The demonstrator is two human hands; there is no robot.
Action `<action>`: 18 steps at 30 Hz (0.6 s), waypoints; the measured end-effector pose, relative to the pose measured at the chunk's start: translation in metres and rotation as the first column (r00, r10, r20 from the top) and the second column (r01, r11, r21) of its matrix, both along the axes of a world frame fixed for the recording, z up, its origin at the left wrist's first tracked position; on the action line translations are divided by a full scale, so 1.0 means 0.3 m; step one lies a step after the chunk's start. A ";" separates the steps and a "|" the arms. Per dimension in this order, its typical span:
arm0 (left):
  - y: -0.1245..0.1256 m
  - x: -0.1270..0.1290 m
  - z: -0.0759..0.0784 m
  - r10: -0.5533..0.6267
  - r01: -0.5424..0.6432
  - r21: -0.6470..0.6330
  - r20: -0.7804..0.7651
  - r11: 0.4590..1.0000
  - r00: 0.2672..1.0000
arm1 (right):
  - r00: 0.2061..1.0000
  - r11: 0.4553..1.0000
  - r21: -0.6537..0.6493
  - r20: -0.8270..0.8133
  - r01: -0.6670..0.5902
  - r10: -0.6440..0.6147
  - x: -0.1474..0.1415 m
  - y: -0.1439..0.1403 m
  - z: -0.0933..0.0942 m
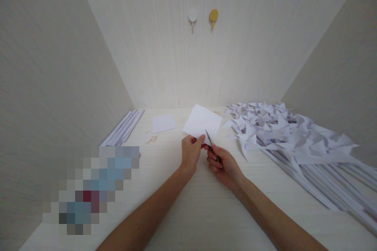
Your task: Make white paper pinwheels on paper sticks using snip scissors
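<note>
Between thumb and fingers, my left hand (191,151) pinches the lower corner of a white square sheet of paper (202,119), which is held up off the table. My right hand (223,163) is closed around a pair of dark-handled scissors (209,138). One pointed blade shows over the paper's lower right part, close to my left thumb. Whether the blades have cut into the sheet I cannot tell. Both hands are close together at the middle of the table.
White paper pinwheels (265,125) on rolled paper sticks (318,180) pile up at the right. Left are loose paper rolls (125,127), flat white paper (163,123) and small pale sticks (153,139). A pixelated patch (97,188) hides the lower left. Two hooks (213,15) hang on the wall behind.
</note>
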State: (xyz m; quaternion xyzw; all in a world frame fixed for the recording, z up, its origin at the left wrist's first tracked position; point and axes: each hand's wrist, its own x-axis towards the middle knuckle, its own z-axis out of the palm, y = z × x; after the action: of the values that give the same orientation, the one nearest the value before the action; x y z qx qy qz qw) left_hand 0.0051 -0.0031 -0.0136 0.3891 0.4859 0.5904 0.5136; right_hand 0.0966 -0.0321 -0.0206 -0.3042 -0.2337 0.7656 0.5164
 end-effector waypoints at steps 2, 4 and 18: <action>0.002 0.000 -0.002 0.011 -0.011 -0.003 0.001 1.000 1.000 | 1.000 1.000 -0.002 0.004 0.006 -0.006 0.000 0.001 0.000; 0.004 0.000 -0.004 0.017 -0.017 -0.006 -0.005 1.000 1.000 | 1.000 1.000 -0.006 0.007 0.011 -0.011 0.000 0.002 0.002; 0.003 -0.002 -0.007 -0.003 0.003 0.005 -0.018 1.000 1.000 | 0.996 0.998 -0.011 0.065 0.069 -0.068 -0.007 -0.007 0.010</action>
State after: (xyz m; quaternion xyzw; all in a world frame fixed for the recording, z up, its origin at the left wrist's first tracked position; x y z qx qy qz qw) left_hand 0.0045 -0.0023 -0.0157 0.3965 0.4886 0.5874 0.5090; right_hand 0.0945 -0.0344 -0.0177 -0.3399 -0.2346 0.7387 0.5327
